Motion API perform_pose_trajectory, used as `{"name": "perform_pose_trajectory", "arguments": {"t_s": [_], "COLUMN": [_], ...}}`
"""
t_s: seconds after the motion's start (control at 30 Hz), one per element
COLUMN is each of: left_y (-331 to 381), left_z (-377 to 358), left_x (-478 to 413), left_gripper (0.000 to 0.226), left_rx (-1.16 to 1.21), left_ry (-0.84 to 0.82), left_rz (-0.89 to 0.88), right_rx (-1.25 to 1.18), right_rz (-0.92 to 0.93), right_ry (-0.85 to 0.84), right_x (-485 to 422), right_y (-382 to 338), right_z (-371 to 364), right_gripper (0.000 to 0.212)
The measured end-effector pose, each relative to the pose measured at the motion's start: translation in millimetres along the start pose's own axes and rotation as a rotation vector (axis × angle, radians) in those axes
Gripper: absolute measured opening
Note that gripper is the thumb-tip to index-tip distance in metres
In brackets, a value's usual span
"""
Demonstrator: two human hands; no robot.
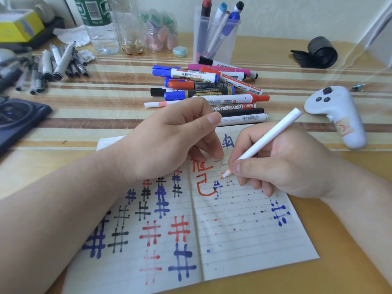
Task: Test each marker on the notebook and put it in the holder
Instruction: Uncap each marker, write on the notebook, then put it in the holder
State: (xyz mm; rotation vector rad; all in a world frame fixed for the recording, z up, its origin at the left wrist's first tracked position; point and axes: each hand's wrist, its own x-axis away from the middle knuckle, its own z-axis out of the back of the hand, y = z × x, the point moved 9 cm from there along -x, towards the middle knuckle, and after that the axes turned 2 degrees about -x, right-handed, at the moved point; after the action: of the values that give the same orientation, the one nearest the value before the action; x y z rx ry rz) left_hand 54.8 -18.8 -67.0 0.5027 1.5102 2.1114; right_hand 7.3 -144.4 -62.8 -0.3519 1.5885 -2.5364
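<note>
I worked at a cluttered home counter (265,45): a water bottle (101,28) and a crumpled tissue (74,35) stood beyond my left hand (167,143), and a white game controller (339,115) lay right of my right hand (286,164).

The right hand (282,164) grips a white marker (269,136), its orange tip touching the right page of the open notebook (244,240). The left hand (161,143) rests on the notebook, fingertips bent down onto the paper. Beyond it on the worktop (106,90) lies a pile of markers (212,90), and behind that a clear holder (216,39) with several markers in it.
</note>
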Motion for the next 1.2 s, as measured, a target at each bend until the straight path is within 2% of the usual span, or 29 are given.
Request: {"name": "perform_pose_trajectory", "arguments": {"t_s": [0.43, 0.6, 1.0, 1.2], "left_y": [-0.6, -0.4, -1.0, -2.0], "left_z": [-0.4, -0.3, -0.4, -0.4], "left_x": [-0.2, 0.5, -0.2, -0.4], "left_gripper": [0.029, 0.029, 0.030, 0.030], "left_rx": [0.000, 0.004, 0.004, -0.006], "left_ry": [-0.001, 0.003, 0.008, 0.012], "left_rz": [0.014, 0.012, 0.016, 0.018], "right_rx": [0.026, 0.002, 0.047, 0.118], "right_rz": [-0.050, -0.002, -0.021, -0.004], "right_ry": [0.055, -0.023, -0.046, -0.005], "right_x": [-0.2, 3.1, 2.5, -0.3], "right_y": [3.5, -0.6, 2.3, 3.9], "right_z": [6.6, -0.8, -1.5, 4.0], "right_gripper": [0.021, 0.019, 0.020, 0.007]}}
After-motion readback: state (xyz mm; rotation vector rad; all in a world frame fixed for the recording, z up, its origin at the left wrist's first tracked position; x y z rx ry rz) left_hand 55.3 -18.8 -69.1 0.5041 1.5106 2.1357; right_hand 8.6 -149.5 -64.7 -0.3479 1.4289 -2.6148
